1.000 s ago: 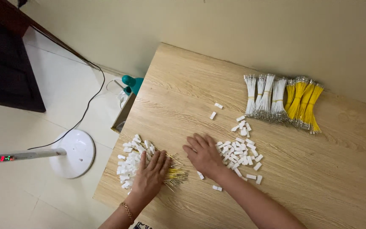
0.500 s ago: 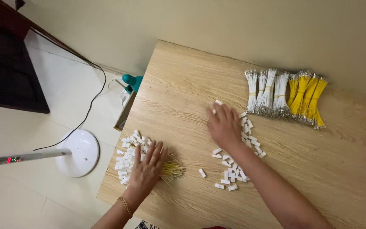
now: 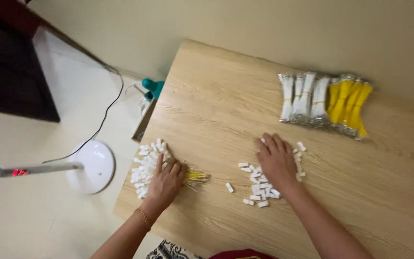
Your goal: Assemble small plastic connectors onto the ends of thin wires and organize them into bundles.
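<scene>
My left hand [image 3: 165,181] lies flat on the wooden table [image 3: 216,100], on the edge of a pile of small white plastic connectors [image 3: 143,165] and over a small bunch of yellow wires [image 3: 196,177]. My right hand [image 3: 277,160] rests palm down, fingers spread, on a second scatter of white connectors [image 3: 259,192]. One loose connector [image 3: 229,187] lies between the two hands. Beyond the right hand lie bundles of white wires [image 3: 303,98] and yellow wires [image 3: 348,103].
The table's left edge is close to my left hand. Beyond it, on the pale floor, stand a white round fan base [image 3: 92,165] with a pole [image 3: 29,169], a black cable [image 3: 106,115], a teal object [image 3: 152,87] and dark furniture [image 3: 10,72].
My right hand has drawn back toward me from near the wire bundles, sweeping the white connectors with it. My left hand has stayed on its pile.
</scene>
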